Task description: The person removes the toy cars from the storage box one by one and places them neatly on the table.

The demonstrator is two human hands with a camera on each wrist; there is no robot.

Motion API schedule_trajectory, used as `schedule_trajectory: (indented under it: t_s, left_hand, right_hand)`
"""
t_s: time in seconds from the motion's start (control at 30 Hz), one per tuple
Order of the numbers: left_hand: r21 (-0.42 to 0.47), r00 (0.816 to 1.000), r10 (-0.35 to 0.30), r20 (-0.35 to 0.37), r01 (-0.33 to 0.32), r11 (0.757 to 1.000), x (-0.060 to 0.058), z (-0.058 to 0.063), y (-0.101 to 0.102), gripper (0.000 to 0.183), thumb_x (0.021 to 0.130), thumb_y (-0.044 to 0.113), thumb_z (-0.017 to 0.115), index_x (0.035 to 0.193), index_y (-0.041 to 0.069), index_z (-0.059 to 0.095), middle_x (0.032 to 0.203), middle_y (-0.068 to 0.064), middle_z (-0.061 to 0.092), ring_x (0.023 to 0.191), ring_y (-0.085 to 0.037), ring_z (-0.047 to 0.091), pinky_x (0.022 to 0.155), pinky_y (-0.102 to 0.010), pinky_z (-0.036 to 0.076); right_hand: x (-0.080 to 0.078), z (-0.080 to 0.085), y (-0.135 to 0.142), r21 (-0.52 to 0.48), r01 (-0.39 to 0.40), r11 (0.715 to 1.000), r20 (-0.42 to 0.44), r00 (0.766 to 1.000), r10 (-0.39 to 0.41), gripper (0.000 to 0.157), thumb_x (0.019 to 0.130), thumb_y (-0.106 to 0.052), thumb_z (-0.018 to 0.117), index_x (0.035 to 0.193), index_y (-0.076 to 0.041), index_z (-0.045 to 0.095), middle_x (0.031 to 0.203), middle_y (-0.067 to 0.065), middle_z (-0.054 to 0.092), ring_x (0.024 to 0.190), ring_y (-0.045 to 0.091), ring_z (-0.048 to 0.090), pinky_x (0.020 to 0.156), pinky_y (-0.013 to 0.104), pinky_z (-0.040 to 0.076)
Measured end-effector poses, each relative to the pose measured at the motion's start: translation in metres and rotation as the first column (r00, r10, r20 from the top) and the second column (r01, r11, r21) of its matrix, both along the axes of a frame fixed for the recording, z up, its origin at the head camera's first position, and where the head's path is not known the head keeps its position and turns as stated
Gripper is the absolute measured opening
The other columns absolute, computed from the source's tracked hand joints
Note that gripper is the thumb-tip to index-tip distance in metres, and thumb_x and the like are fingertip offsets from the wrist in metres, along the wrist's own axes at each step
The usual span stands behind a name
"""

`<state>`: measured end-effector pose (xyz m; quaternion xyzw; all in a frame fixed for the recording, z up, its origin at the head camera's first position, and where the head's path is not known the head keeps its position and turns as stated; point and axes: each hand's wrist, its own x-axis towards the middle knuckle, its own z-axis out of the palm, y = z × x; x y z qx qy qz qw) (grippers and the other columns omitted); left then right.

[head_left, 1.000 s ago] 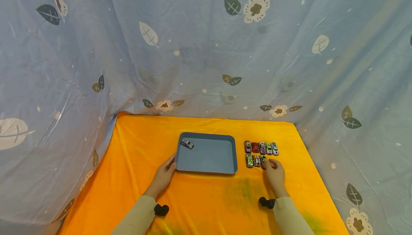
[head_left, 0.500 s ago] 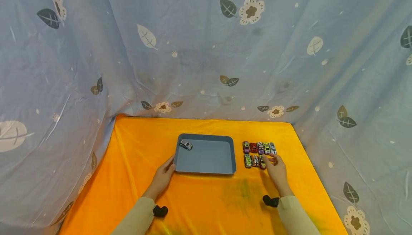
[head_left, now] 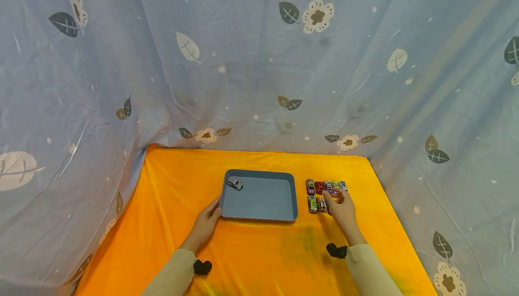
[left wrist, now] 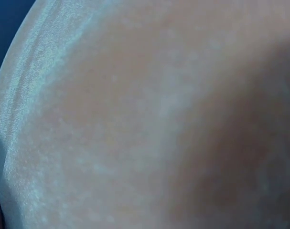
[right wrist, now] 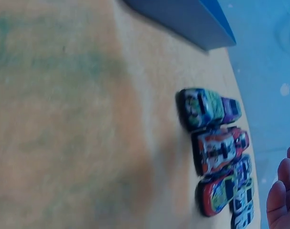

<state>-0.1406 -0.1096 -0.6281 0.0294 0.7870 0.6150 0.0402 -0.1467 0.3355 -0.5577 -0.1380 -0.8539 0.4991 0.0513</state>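
Note:
The left hand (head_left: 204, 224) lies against the left side of a blue-grey tray (head_left: 259, 218), with its fingertips and thumb at the near left corner. Inside the tray, near its far left corner, sits a silver toy car (head_left: 234, 183). Over two rows of toy cars hovers the right hand (head_left: 342, 210), hiding part of them. Nothing shows between its fingers (right wrist: 277, 195), which appear apart from the cars in the right wrist view. The near row has a green car (head_left: 312, 204), an orange-and-white car (head_left: 322, 204) and a red-and-yellow car (right wrist: 217, 195). Blurred skin fills the left wrist view.
Behind the near row stand several more cars, among them a purple-and-green one (head_left: 310, 187) and a red one (head_left: 319, 188). An orange cloth (head_left: 259, 255) covers the table. Patterned blue-grey curtains (head_left: 243, 84) rise along its back and sides.
The right hand has drawn away from the red-and-yellow car, first rightward, then left and farther over the cars. The left hand, tray and silver car keep their places; the head view shifts slightly.

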Motion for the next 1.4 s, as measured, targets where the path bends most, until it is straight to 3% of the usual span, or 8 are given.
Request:
schedule_trajectory:
  t_s: [0.37,0.67,1.0,1.23,1.4]
  left_hand:
    - [0.026,1.000,-0.015,0.011,0.015,1.000,0.000,0.003,0.000,0.049,0.103,0.022,0.050,0.151,0.022,0.038,0.151,-0.001,0.038,0.140,-0.024,0.031,0.112,-0.047,0.028]
    - [0.032,1.000,-0.018,0.017,0.017,0.999,-0.002,0.002,-0.002,0.049,0.103,0.023,0.050,0.150,0.025,0.039,0.151,0.001,0.039,0.140,-0.022,0.031,0.112,-0.047,0.028]
    - [0.030,0.999,-0.017,0.030,0.016,0.999,-0.003,-0.001,-0.005,0.050,0.102,0.024,0.050,0.151,0.025,0.037,0.151,0.001,0.038,0.141,-0.023,0.030,0.112,-0.048,0.028]
    - [0.046,0.999,-0.022,0.040,0.020,0.999,-0.002,0.005,-0.004,0.050,0.102,0.024,0.050,0.151,0.024,0.037,0.152,0.000,0.036,0.141,-0.024,0.030,0.112,-0.048,0.028]
    - [0.032,0.999,-0.016,0.033,0.015,0.999,-0.002,0.004,-0.003,0.050,0.102,0.025,0.050,0.150,0.026,0.038,0.151,0.002,0.037,0.140,-0.023,0.032,0.112,-0.047,0.029]
  right_hand:
    - [-0.008,0.002,-0.023,-0.027,-0.058,0.998,-0.041,0.998,0.057,0.075,0.086,-0.058,0.063,0.141,-0.011,0.045,0.118,0.011,0.052,0.098,0.026,0.049,0.074,0.036,0.048]
    - [-0.017,0.010,-0.047,-0.020,-0.072,0.997,-0.094,0.993,0.070,0.068,0.085,-0.054,0.067,0.131,-0.006,0.052,0.107,0.009,0.054,0.092,0.023,0.048,0.078,0.032,0.045]
    - [-0.029,0.018,-0.073,-0.021,-0.125,0.992,-0.105,0.987,0.122,0.064,0.084,-0.055,0.067,0.130,-0.012,0.053,0.109,0.011,0.055,0.092,0.024,0.049,0.081,0.037,0.045]
    - [-0.035,0.020,-0.087,-0.021,-0.143,0.990,-0.109,0.984,0.140,0.063,0.083,-0.057,0.068,0.130,-0.017,0.054,0.113,0.010,0.056,0.093,0.024,0.048,0.080,0.037,0.044]
    - [-0.037,0.021,-0.098,-0.003,-0.170,0.985,-0.103,0.980,0.169,0.064,0.084,-0.056,0.067,0.132,-0.017,0.053,0.116,0.013,0.056,0.095,0.024,0.050,0.080,0.039,0.047]
